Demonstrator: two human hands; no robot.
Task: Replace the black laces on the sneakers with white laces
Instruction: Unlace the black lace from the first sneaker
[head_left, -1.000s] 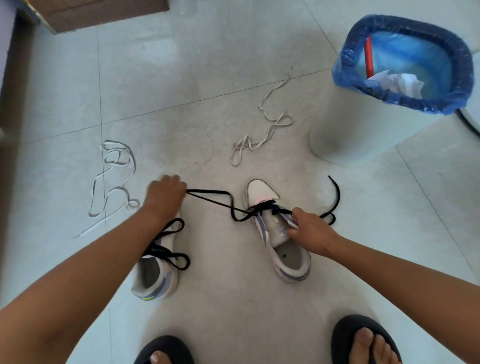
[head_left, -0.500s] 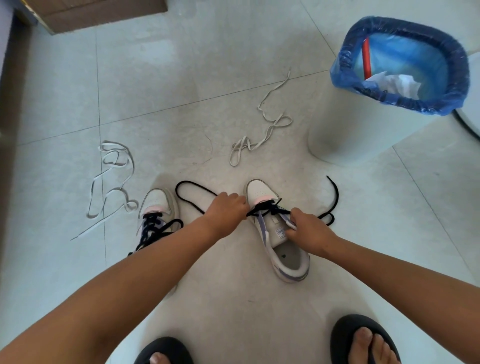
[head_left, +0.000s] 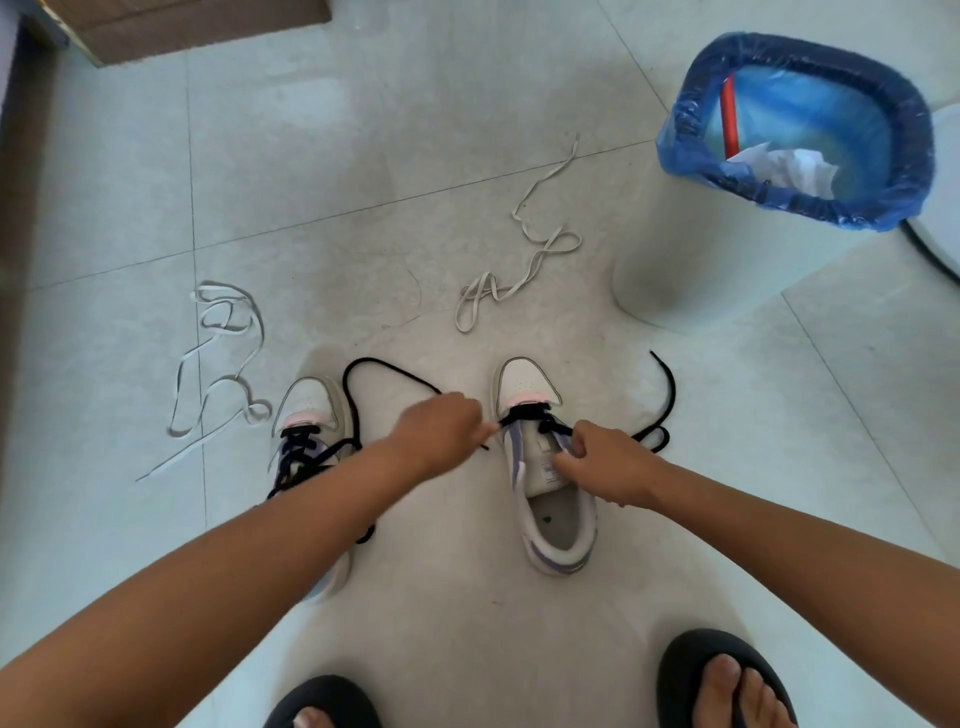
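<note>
On the floor, right sneaker (head_left: 545, 467) sits under both grips: left hand (head_left: 441, 426) pinches black lace (head_left: 524, 415) at the toe eyelets, right hand (head_left: 602, 462) clamps the tongue. Lace looks limp, light; pull near eyelet.

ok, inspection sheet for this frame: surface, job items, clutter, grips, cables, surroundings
Surface: pale tiled floor, scuffed near the shoes.
Job's things: right sneaker has black lace only in its toe eyelets; left sneaker laced black; two white laces loose on the floor.
Clutter: nothing seen.
Grips: left hand pinches the lace at the toe eyelets; right hand holds the sneaker's tongue.
Cables: dark cable on the floor behind the bin.
Surroundings: bin with blue liner, wooden furniture, sandalled feet.
</note>
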